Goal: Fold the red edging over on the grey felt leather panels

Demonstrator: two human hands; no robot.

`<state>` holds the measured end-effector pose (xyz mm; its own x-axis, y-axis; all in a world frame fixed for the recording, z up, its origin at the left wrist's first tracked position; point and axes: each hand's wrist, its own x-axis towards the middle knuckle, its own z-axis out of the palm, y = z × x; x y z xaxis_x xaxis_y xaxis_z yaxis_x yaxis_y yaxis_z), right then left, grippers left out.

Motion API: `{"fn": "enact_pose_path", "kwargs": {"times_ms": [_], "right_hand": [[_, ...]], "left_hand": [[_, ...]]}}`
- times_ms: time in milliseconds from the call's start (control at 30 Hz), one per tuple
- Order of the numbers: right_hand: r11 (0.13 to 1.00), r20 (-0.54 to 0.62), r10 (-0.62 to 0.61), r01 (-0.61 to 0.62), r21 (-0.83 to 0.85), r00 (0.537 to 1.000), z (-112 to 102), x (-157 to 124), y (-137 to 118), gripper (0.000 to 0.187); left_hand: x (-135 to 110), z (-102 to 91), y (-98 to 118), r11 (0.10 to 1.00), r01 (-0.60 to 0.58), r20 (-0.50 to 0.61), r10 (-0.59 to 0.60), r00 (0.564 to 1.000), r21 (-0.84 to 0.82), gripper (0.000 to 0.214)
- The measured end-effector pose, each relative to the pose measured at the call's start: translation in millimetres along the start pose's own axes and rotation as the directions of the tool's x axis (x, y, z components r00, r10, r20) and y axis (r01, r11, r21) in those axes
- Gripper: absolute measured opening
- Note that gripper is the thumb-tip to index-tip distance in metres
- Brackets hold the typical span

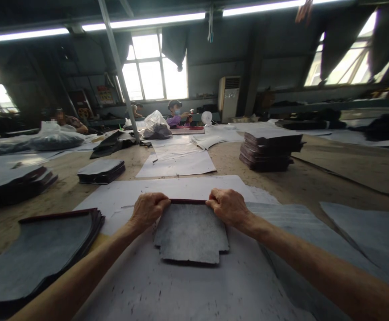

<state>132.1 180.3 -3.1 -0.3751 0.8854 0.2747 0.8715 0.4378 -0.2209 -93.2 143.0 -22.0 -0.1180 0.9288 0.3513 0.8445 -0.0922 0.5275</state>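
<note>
A grey cut leather piece (191, 234) with notched lower corners lies on white paper (167, 290) in front of me. Its far edge shows a narrow dark red folded strip. My left hand (150, 209) pinches the left end of that edge, thumb and curled fingers together. At the right end, my right hand (228, 206) grips the same edge in a like way. To the left lies a stack of larger grey pieces (47, 254), the top one also with a dark red far edge.
Beyond my hands stand a tall stack of dark pieces (271, 151) and a low stack (101, 170). Another stack (12, 183) is at far left. Grey sheets (281, 223) lie to the right. A masked person (177, 117) sits across the table near a plastic bag (156, 125) and a metal pole (121, 76).
</note>
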Motion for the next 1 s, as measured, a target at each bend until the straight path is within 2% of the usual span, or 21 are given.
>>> {"fn": "enact_pose_path", "kwargs": {"times_ms": [200, 367, 667, 767, 867, 1000], "right_hand": [[0.999, 0.04, 0.001, 0.001, -0.044, 0.999, 6, 4, 2, 0.016], [0.999, 0.101, 0.02, -0.015, -0.049, 0.995, 6, 8, 1, 0.025], [0.986, 0.121, 0.12, -0.133, 0.099, 0.985, 8, 10, 6, 0.025], [0.978, 0.077, 0.127, -0.138, 0.154, 0.989, 8, 4, 8, 0.024], [0.968, 0.019, 0.199, -0.2, 0.154, 0.98, 4, -6, 10, 0.025], [0.955, 0.036, 0.259, -0.261, 0.139, 0.965, 0, -22, 9, 0.024]], "left_hand": [[-4, 11.8, -3, 0.987, 0.068, -0.081, -0.08, 0.993, -0.146, 0.025], [-4, 18.5, -6, 0.988, 0.062, -0.146, -0.082, 0.986, -0.138, 0.023], [-3, 15.1, -4, 0.994, 0.062, -0.012, -0.063, 0.998, -0.095, 0.023], [-5, 17.7, -4, 0.996, 0.061, -0.004, -0.062, 0.998, -0.063, 0.023], [-5, 21.3, -5, 0.998, 0.056, -0.009, -0.056, 0.998, -0.029, 0.022], [-3, 22.9, -5, 0.999, 0.038, -0.018, -0.038, 0.999, -0.006, 0.023]]}}
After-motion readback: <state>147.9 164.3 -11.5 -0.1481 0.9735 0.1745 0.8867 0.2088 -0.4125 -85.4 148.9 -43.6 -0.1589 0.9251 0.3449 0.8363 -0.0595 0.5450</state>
